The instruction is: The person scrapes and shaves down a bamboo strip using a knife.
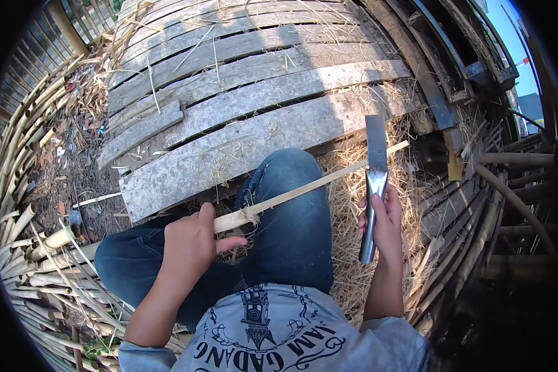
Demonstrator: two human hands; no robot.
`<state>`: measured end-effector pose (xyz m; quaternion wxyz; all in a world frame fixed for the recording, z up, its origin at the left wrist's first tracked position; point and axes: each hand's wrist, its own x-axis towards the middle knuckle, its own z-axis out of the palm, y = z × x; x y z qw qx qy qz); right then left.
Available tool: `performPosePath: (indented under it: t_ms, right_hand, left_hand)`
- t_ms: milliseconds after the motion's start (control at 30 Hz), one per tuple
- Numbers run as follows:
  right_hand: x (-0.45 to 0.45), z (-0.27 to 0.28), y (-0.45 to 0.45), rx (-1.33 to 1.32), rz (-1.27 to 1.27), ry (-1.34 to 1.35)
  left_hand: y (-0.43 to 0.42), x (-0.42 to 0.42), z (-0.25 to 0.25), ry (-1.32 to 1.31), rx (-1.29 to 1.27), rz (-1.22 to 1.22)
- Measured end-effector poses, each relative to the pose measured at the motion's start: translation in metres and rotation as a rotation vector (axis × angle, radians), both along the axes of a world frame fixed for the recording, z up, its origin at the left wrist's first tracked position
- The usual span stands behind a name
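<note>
A pale bamboo strip (pixel 291 193) slants across my jeans, from my left hand up to the right, where its far end passes behind the knife. Fingers of my left hand (pixel 195 242) are wrapped round the strip's near end, with the thumb stretched out to the right. My right hand (pixel 387 214) grips the metal handle of a broad-bladed knife (pixel 376 149), whose blade points up and away from me. Some curled shavings cling to the strip near my left hand.
Weathered wooden slats (pixel 242 136) form a platform ahead, with loose shavings on it. Bamboo poles (pixel 62 242) are stacked at the left. More shavings (pixel 353 248) cover the ground at the right, beside wooden beams (pixel 437 105) and further poles (pixel 514 198).
</note>
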<state>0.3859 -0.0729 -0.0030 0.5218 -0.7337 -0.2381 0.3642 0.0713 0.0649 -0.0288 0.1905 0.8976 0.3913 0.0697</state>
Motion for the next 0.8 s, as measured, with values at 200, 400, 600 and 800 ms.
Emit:
performPosePath:
  t_ms: [200, 400, 600, 800]
  right_hand:
    - [-0.002, -0.007, 0.007, -0.047, 0.055, -0.088]
    - [0.013, -0.001, 0.011, -0.084, 0.011, -0.127]
    - [0.023, 0.005, 0.01, -0.054, -0.05, -0.178]
    - [0.033, 0.023, 0.007, -0.148, -0.079, -0.156]
  left_hand:
    - [0.002, -0.005, -0.006, -0.057, -0.069, 0.059]
    - [0.008, -0.006, 0.004, -0.16, -0.218, 0.099]
    - [0.009, -0.007, 0.005, -0.084, -0.613, 0.129]
    - [0.006, -0.005, -0.003, -0.071, -0.36, 0.094]
